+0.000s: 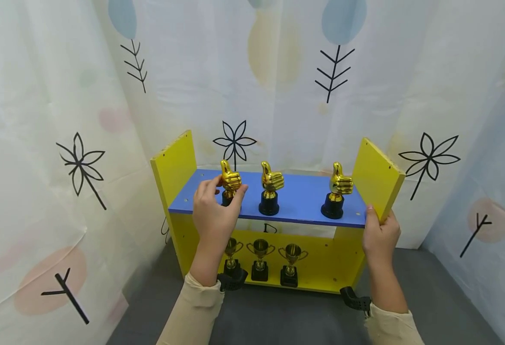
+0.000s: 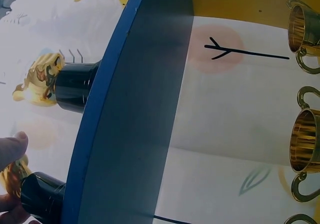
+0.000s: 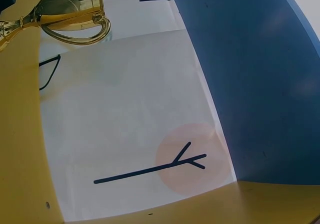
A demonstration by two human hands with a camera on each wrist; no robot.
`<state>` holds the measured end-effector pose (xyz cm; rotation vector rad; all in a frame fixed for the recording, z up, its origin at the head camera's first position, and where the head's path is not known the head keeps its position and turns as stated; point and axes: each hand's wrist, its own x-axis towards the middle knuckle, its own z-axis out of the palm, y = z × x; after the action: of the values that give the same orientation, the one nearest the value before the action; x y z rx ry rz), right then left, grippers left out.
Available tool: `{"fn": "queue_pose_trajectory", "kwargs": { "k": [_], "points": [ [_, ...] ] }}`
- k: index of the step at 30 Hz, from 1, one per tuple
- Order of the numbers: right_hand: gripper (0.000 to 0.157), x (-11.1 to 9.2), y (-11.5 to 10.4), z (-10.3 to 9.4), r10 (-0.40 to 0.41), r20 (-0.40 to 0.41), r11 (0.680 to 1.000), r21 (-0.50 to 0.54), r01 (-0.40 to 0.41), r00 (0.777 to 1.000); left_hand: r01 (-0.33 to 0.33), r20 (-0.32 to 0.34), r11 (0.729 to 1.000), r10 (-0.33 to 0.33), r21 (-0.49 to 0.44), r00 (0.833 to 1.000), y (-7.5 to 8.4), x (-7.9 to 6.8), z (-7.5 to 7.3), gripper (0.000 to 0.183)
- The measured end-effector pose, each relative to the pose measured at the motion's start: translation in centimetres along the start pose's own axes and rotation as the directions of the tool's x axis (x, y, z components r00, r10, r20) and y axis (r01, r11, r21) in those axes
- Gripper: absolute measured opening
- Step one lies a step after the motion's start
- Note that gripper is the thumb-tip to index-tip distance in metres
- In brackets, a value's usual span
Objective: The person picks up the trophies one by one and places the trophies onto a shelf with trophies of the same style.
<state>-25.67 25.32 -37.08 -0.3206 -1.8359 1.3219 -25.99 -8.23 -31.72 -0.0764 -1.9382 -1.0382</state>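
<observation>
My left hand pinches a gold thumbs-up trophy between thumb and fingers, at the left part of the blue shelf board. In the left wrist view its black base is right at the board. A second thumbs-up trophy stands upright just to the right, and a third thumbs-up trophy near the right end. My right hand grips the front edge of the yellow right side panel, thumb at the corner of the blue board. Neither hand shows in the right wrist view.
Under the blue board, three gold cup trophies with black bases, including a middle cup trophy, stand on the yellow lower part. A yellow left side panel rises beside my left hand. Patterned white cloth hangs behind and at both sides.
</observation>
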Motion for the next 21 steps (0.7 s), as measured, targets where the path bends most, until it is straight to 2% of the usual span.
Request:
{"fn": "queue_pose_trajectory", "kwargs": {
  "k": [14,21],
  "points": [
    [0.046,-0.1,-0.16,0.04,0.006,0.005,1.0,0.0,-0.006,1.0,-0.038,-0.062,0.999,0.037,-0.02,0.997,-0.62,-0.07,0.6,0.066],
    [0.047,-0.11,-0.13,0.04,0.013,0.001,1.0,-0.006,-0.013,1.0,-0.035,-0.066,0.999,0.033,-0.023,0.997,-0.77,-0.12,0.66,0.067]
  ]
}}
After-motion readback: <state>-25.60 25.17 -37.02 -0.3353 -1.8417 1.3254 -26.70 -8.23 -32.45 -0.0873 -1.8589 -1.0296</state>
